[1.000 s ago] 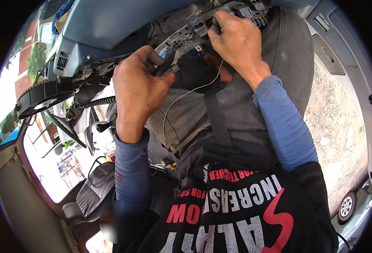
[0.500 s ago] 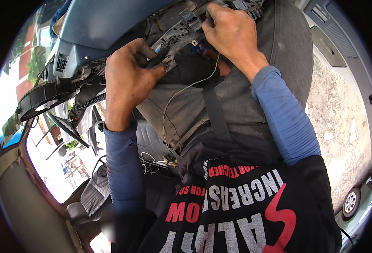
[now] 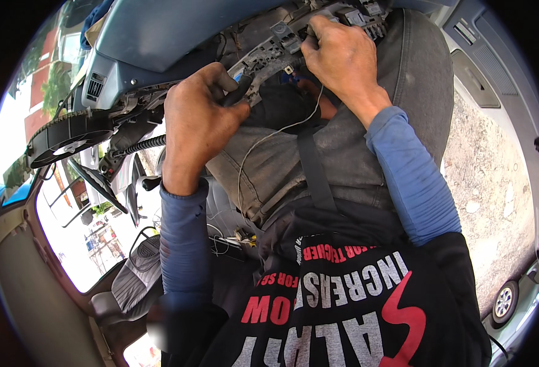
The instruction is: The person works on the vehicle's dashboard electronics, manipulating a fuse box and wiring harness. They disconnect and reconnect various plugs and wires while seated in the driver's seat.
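Gripping a grey plastic bracket (image 3: pixel 269 58) under the blue-grey dashboard (image 3: pixel 159 37), both hands work inside a car cabin. The left hand (image 3: pixel 199 122) is curled tight around the bracket's lower end, while the right hand (image 3: pixel 343 58) pinches its upper end near a block of connectors (image 3: pixel 367 15). A thin white wire (image 3: pixel 263 140) hangs between them, and the steering wheel (image 3: pixel 68 136) sits left.

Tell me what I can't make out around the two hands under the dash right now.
Head view only:
- Left hand: its fingertips curl behind the grey connector bracket, so its grip is hidden.
- Right hand: its palm covers the parts beneath.
- Thin white wire: its upper end vanishes under the right hand.
- Bracket's far end: cut off by the top edge.
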### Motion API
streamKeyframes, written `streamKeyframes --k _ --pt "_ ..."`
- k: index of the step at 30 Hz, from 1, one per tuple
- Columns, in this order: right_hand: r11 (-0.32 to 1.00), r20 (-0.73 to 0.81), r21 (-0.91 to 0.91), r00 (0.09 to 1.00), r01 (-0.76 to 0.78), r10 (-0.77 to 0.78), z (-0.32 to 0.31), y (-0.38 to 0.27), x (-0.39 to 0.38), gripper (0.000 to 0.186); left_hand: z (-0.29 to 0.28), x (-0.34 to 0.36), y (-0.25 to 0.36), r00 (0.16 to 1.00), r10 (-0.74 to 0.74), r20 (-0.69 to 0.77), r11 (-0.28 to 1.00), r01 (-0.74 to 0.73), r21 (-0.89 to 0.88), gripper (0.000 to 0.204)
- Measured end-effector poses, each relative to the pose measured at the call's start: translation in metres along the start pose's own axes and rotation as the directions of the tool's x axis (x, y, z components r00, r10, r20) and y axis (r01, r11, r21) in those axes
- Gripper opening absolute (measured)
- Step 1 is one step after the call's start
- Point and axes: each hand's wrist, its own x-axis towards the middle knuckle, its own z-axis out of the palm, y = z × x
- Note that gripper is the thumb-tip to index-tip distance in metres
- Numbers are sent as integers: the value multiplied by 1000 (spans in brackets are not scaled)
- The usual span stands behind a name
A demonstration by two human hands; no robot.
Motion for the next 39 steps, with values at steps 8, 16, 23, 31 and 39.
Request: streamKeyframes --k 8,16,23,31,39 --pt "1000 -20 11 1000 17 -16 0 0 0 15 -7 3 2 999 20 -25 999 -20 28 28" --pt "999 -32 -1 998 53 -53 0 1 0 14 -7 2 -1 1000 -10 5 1000 10 -14 29" --pt "998 -24 -2 998 59 -59 2 3 -1 13 -5 4 0 1000 26 -12 999 -25 22 29" --pt "999 -15 -4 999 42 -42 2 2 -1 13 -7 8 3 997 64 31 996 -66 57 20" --pt "999 -17 -6 999 40 -40 2 3 -1 14 -5 -3 4 1000 -24 10 992 25 -127 16"
